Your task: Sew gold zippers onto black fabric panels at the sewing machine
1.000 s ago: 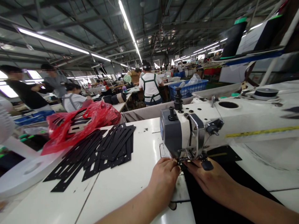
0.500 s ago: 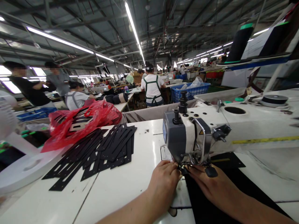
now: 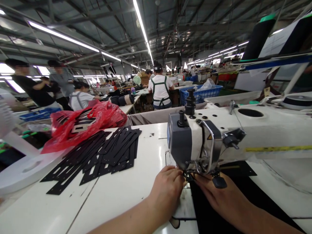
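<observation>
Under the head of a white and grey sewing machine point(image 3: 181, 139), both hands meet close to the presser foot. My left hand point(image 3: 168, 187) is closed, its fingertips pinching the edge of a black fabric piece point(image 3: 207, 211) left of the needle. On the other side, my right hand point(image 3: 220, 195) lies over the same piece, its fingers pressed together on it by the foot. The machine's parts partly cover those fingertips. From there the fabric spreads to the right and toward me. The needle itself is hidden.
Black strips with cut-out slots point(image 3: 114, 151) lie piled on the white table point(image 3: 117, 198), beside a red plastic bag point(image 3: 90, 120). A white fan point(image 3: 21, 162) stands at far left. Thread cones point(image 3: 259, 37) sit upper right. Co-workers point(image 3: 161, 87) and a blue basket point(image 3: 202, 94) are beyond.
The camera view has shifted slightly, so the machine's right side and the thread cones appear farther right. Both hands stay at the presser foot with the black fabric.
</observation>
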`<state>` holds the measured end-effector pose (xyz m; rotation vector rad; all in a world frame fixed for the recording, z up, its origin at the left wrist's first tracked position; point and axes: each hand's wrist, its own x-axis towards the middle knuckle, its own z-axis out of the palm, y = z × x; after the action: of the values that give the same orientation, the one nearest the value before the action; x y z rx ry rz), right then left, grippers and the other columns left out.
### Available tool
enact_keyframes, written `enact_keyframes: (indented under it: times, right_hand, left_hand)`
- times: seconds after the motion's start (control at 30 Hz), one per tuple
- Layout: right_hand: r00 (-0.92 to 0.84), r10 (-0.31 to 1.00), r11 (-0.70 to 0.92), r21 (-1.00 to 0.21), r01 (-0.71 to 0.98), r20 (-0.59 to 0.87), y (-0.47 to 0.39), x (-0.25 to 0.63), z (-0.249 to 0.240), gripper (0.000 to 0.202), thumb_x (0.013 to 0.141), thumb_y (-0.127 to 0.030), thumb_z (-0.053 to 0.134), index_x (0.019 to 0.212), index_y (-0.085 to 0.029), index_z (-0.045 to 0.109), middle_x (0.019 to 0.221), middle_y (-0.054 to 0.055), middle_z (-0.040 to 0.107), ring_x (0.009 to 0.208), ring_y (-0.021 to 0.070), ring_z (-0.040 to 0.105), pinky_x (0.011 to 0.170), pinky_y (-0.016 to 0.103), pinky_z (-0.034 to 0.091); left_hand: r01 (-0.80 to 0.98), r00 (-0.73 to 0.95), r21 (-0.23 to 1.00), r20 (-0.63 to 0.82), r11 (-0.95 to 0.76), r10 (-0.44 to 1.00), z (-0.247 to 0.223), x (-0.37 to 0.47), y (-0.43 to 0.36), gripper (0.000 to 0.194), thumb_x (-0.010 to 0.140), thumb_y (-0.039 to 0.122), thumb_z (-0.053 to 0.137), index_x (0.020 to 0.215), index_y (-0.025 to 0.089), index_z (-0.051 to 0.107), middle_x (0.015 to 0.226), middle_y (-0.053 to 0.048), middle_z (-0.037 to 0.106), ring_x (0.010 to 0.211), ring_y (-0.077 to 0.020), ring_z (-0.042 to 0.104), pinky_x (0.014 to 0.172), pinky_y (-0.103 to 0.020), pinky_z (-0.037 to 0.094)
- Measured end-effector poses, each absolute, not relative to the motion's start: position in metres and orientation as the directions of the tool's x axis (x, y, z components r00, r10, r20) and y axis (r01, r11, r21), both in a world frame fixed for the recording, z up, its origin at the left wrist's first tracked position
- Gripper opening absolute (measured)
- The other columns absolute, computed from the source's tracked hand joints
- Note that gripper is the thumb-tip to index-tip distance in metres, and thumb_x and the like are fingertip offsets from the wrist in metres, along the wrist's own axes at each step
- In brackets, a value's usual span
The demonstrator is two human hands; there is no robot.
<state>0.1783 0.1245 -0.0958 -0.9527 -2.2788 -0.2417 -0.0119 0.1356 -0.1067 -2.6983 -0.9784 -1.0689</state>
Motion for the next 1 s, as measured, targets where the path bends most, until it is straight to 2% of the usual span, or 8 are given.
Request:
enact_keyframes:
  times: [0.27, 0.53, 0.63, 0.7, 0.77, 0.87, 0.93, 1.0]
  right_hand:
    - [-0.509, 0.577, 0.716, -0.095, 0.692, 0.639, 0.12, 0.177, -0.094, 0.033, 0.087, -0.009, 0.035, 0.094, -0.02, 0.066, 0.089, 0.006, 0.07, 0.08, 0.0168, 0.066, 0.074, 0.029, 0.052]
    - [-0.496, 0.609, 0.697, -0.12, 0.707, 0.619, 0.124, 0.18, -0.102, 0.029, 0.09, -0.013, 0.037, 0.1, -0.02, 0.063, 0.092, 0.005, 0.069, 0.086, 0.0177, 0.065, 0.08, 0.033, 0.052]
    - [-0.468, 0.612, 0.639, -0.049, 0.768, 0.637, 0.122, 0.179, -0.108, 0.025, 0.089, -0.019, 0.041, 0.105, -0.016, 0.06, 0.097, 0.009, 0.068, 0.092, 0.0231, 0.063, 0.085, 0.045, 0.049]
    - [-0.485, 0.614, 0.591, 0.044, 0.805, 0.622, 0.111, 0.179, -0.112, 0.03, 0.089, -0.023, 0.044, 0.113, -0.012, 0.056, 0.106, 0.013, 0.066, 0.099, 0.0268, 0.061, 0.085, 0.05, 0.049]
    - [-0.555, 0.598, 0.576, 0.17, 0.799, 0.579, 0.093, 0.18, -0.113, 0.042, 0.087, -0.028, 0.046, 0.122, -0.005, 0.049, 0.117, 0.018, 0.06, 0.107, 0.0287, 0.057, 0.083, 0.049, 0.051]
    - [-0.684, 0.534, 0.602, 0.344, 0.72, 0.497, 0.059, 0.184, -0.107, 0.056, 0.084, -0.035, 0.048, 0.127, 0.0, 0.045, 0.13, 0.021, 0.049, 0.118, 0.03, 0.049, 0.081, 0.045, 0.053]
    - [-0.726, 0.519, 0.618, 0.389, 0.684, 0.452, 0.04, 0.187, -0.102, 0.059, 0.081, -0.036, 0.048, 0.129, -0.001, 0.045, 0.135, 0.02, 0.044, 0.122, 0.0305, 0.045, 0.081, 0.045, 0.053]
    - [-0.729, 0.531, 0.624, 0.383, 0.681, 0.432, 0.03, 0.188, -0.098, 0.059, 0.081, -0.035, 0.048, 0.131, -0.002, 0.043, 0.137, 0.019, 0.041, 0.126, 0.0302, 0.041, 0.082, 0.045, 0.053]
  left_hand:
    - [0.587, 0.573, 0.123, 0.636, -0.8, 0.517, -0.105, -0.012, 0.133, 0.012, 0.087, 0.012, 0.052, 0.078, 0.015, 0.058, 0.084, -0.006, 0.068, 0.077, -0.0177, 0.065, 0.078, -0.034, 0.052]
    - [0.589, 0.554, 0.166, 0.63, -0.791, 0.545, -0.107, -0.012, 0.135, 0.012, 0.085, 0.011, 0.054, 0.075, 0.015, 0.059, 0.083, -0.006, 0.068, 0.075, -0.0172, 0.065, 0.079, -0.035, 0.052]
    - [0.581, 0.542, 0.188, 0.637, -0.792, 0.548, -0.105, -0.012, 0.134, 0.014, 0.088, 0.013, 0.051, 0.077, 0.015, 0.06, 0.086, -0.007, 0.069, 0.079, -0.0184, 0.066, 0.08, -0.037, 0.052]
    - [0.565, 0.554, 0.178, 0.642, -0.806, 0.53, -0.103, -0.014, 0.126, 0.017, 0.09, 0.015, 0.047, 0.08, 0.015, 0.06, 0.09, -0.009, 0.069, 0.084, -0.0191, 0.066, 0.082, -0.036, 0.052]
    - [0.54, 0.59, 0.116, 0.654, -0.834, 0.473, -0.102, -0.017, 0.109, 0.022, 0.093, 0.015, 0.042, 0.082, 0.014, 0.061, 0.092, -0.01, 0.069, 0.088, -0.0192, 0.066, 0.084, -0.034, 0.052]
    - [0.5, 0.643, -0.072, 0.698, -0.863, 0.314, -0.104, -0.024, 0.073, 0.029, 0.093, 0.009, 0.037, 0.078, 0.012, 0.062, 0.089, -0.01, 0.07, 0.084, -0.0177, 0.068, 0.081, -0.028, 0.053]
    - [0.488, 0.668, -0.162, 0.702, -0.858, 0.248, -0.105, -0.029, 0.051, 0.031, 0.092, 0.006, 0.037, 0.076, 0.012, 0.062, 0.086, -0.008, 0.071, 0.081, -0.0169, 0.068, 0.077, -0.026, 0.054]
    - [0.486, 0.694, -0.152, 0.666, -0.86, 0.274, -0.1, -0.033, 0.037, 0.029, 0.093, 0.008, 0.037, 0.08, 0.012, 0.063, 0.087, -0.007, 0.071, 0.082, -0.0175, 0.068, 0.074, -0.027, 0.055]
